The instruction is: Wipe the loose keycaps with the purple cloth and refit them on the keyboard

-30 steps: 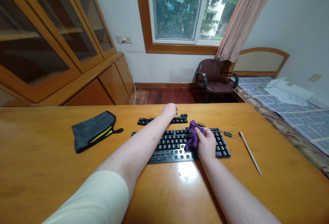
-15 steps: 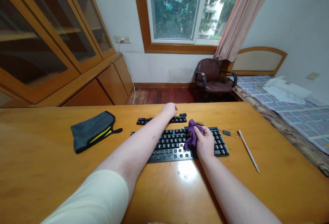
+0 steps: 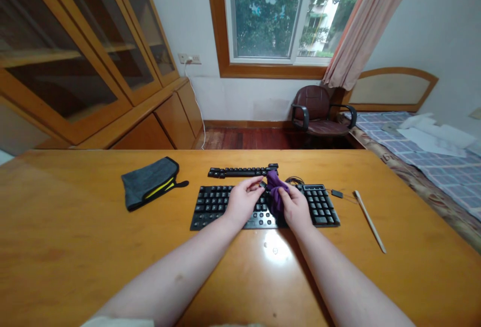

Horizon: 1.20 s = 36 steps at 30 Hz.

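Note:
A black keyboard point(image 3: 214, 207) lies on the wooden desk, with keycaps gone from its lower rows so that small square stems show. Above its middle, my right hand point(image 3: 296, 209) is closed on a crumpled purple cloth point(image 3: 277, 189). My left hand point(image 3: 244, 199) is beside the cloth, its thumb and fingers pinching a small dark keycap point(image 3: 262, 185). Behind the keyboard, loose black keycaps point(image 3: 244, 172) are lined up in rows. Part of the keyboard's middle is hidden by my hands and the cloth.
A folded grey cloth with yellow lining point(image 3: 150, 182) lies to the left on the desk point(image 3: 93, 247). On the right are a thin pale stick point(image 3: 370, 222) and a small dark tag on a string point(image 3: 337, 194). A coiled black cable point(image 3: 295, 180) sits behind the keyboard.
My left hand has come back from the row of loose keycaps to the cloth, with a keycap in its fingers. My right hand still holds the purple cloth. The view has shifted slightly left.

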{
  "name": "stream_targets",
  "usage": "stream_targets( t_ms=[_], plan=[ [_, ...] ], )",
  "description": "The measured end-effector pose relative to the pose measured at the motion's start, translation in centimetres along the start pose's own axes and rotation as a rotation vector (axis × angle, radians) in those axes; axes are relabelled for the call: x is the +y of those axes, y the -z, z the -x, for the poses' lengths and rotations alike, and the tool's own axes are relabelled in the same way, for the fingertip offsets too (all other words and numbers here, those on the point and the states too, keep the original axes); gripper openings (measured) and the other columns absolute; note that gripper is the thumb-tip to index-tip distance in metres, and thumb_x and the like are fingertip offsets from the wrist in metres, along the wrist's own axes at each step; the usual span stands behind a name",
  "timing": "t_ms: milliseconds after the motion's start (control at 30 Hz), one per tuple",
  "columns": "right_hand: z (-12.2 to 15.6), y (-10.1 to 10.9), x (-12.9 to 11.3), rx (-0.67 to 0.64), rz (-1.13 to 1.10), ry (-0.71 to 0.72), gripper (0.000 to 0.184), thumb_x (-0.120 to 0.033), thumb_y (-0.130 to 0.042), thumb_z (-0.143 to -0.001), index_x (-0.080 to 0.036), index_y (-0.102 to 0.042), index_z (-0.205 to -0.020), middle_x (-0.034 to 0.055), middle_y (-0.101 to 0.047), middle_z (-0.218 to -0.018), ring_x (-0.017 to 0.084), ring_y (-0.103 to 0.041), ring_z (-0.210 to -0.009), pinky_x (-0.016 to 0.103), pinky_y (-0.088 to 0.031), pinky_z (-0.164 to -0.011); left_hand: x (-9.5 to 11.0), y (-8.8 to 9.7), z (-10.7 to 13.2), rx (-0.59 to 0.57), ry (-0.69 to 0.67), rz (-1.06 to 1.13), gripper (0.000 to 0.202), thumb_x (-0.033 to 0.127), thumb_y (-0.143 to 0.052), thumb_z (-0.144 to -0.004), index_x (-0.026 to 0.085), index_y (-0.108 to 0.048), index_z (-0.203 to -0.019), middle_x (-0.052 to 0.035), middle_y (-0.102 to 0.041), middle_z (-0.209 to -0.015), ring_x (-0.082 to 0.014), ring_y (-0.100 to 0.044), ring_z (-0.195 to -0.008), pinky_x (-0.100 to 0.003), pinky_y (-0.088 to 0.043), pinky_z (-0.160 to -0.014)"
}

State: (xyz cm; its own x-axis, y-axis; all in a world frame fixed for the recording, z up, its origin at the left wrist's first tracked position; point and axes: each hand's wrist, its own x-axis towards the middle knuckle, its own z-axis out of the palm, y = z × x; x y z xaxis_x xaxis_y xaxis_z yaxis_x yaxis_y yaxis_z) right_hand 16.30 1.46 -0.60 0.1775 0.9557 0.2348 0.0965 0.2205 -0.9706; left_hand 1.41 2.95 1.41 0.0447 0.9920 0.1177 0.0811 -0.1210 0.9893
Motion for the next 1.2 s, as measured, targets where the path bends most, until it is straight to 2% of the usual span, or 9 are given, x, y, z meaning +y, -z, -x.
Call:
stream_targets(
  t_ms=[133, 267, 433, 633, 800, 933, 1033, 1200],
  plan=[
    [0.5, -0.4, -0.4, -0.199, 0.002, 0.039, 0.029, -0.032, -0.051, -0.082, -0.023, -0.063, -0.107, 0.0048, -0.064, -0.109, 0.022, -0.056, -0.105, 0.039, -0.038, -0.095, -1.3, 0.7, 2.6, 0.074, -0.122, -0.058, 0.022, 0.017, -0.060, -0.072, 0.017, -0.064, -0.094, -0.0072, -0.061, -0.099, -0.0148, -0.062, -0.085, -0.031, -0.053, -0.080],
    [0.8, -0.5, -0.7, -0.281, 0.026, 0.041, 0.030, -0.031, -0.048, -0.083, -0.023, -0.062, -0.109, 0.0047, -0.063, -0.112, 0.022, -0.055, -0.106, 0.041, -0.037, -0.097, -1.8, 0.6, 2.8, 0.046, -0.231, -0.083, 0.019, 0.017, -0.059, -0.072, 0.018, -0.065, -0.090, -0.0073, -0.056, -0.104, -0.0147, -0.060, -0.086, -0.030, -0.054, -0.079],
    [0.9, -0.5, -0.5, -0.280, 0.032, 0.012, 0.029, -0.032, -0.052, -0.081, -0.024, -0.062, -0.108, 0.0036, -0.064, -0.110, 0.022, -0.057, -0.105, 0.040, -0.039, -0.095, -1.6, 0.5, 2.3, 0.080, -0.161, 0.004, 0.019, 0.017, -0.063, -0.068, 0.016, -0.065, -0.088, -0.0052, -0.054, -0.098, -0.0105, -0.060, -0.074, -0.027, -0.056, -0.072],
    [0.9, -0.7, -0.5, -0.235, 0.005, -0.044, 0.028, -0.034, -0.055, -0.079, -0.022, -0.066, -0.101, 0.0043, -0.066, -0.105, 0.023, -0.058, -0.102, 0.039, -0.040, -0.094, -1.7, 0.6, 2.2, 0.069, -0.092, 0.018, 0.021, 0.018, -0.067, -0.065, 0.016, -0.065, -0.086, -0.0041, -0.060, -0.086, -0.0124, -0.061, -0.073, -0.027, -0.055, -0.070],
    [0.9, -0.6, -0.7, -0.225, -0.061, -0.056, 0.027, -0.035, -0.050, -0.082, -0.023, -0.066, -0.101, 0.0044, -0.067, -0.104, 0.021, -0.059, -0.101, 0.040, -0.040, -0.094, -2.0, 0.3, 2.1, 0.063, -0.028, 0.086, 0.030, 0.017, -0.068, -0.063, 0.014, -0.057, -0.091, -0.0024, -0.063, -0.076, -0.0128, -0.062, -0.072, -0.027, -0.053, -0.070],
    [1.2, -0.8, -1.3, -0.329, 0.067, 0.105, 0.026, -0.031, -0.054, -0.079, -0.027, -0.065, -0.103, 0.0043, -0.065, -0.105, 0.021, -0.057, -0.100, 0.039, -0.042, -0.091, -1.8, 0.6, 2.5, 0.003, -0.093, -0.078, 0.035, 0.012, -0.063, -0.066, 0.017, -0.050, -0.098, -0.0007, -0.063, -0.076, -0.0130, -0.063, -0.074, -0.027, -0.052, -0.073],
    [1.4, -1.1, -1.6, -0.327, 0.164, 0.199, 0.023, -0.026, -0.057, -0.077, -0.029, -0.068, -0.096, 0.0042, -0.066, -0.093, 0.020, -0.060, -0.089, 0.036, -0.047, -0.081, -1.7, 0.8, 3.1, -0.037, -0.164, -0.295, 0.044, 0.010, -0.059, -0.067, 0.020, -0.046, -0.107, -0.0006, -0.064, -0.082, -0.0139, -0.062, -0.078, -0.029, -0.050, -0.077],
    [1.5, -1.3, -1.4, -0.198, 0.202, 0.110, 0.013, -0.024, -0.059, -0.074, -0.024, -0.071, -0.078, 0.0051, -0.068, -0.080, 0.020, -0.062, -0.078, 0.035, -0.048, -0.075, -1.8, 0.5, 3.5, -0.074, -0.206, -0.469, 0.052, 0.016, -0.056, -0.071, 0.022, -0.040, -0.120, -0.0009, -0.063, -0.086, -0.0153, -0.061, -0.082, -0.031, -0.048, -0.080]
  ],
)
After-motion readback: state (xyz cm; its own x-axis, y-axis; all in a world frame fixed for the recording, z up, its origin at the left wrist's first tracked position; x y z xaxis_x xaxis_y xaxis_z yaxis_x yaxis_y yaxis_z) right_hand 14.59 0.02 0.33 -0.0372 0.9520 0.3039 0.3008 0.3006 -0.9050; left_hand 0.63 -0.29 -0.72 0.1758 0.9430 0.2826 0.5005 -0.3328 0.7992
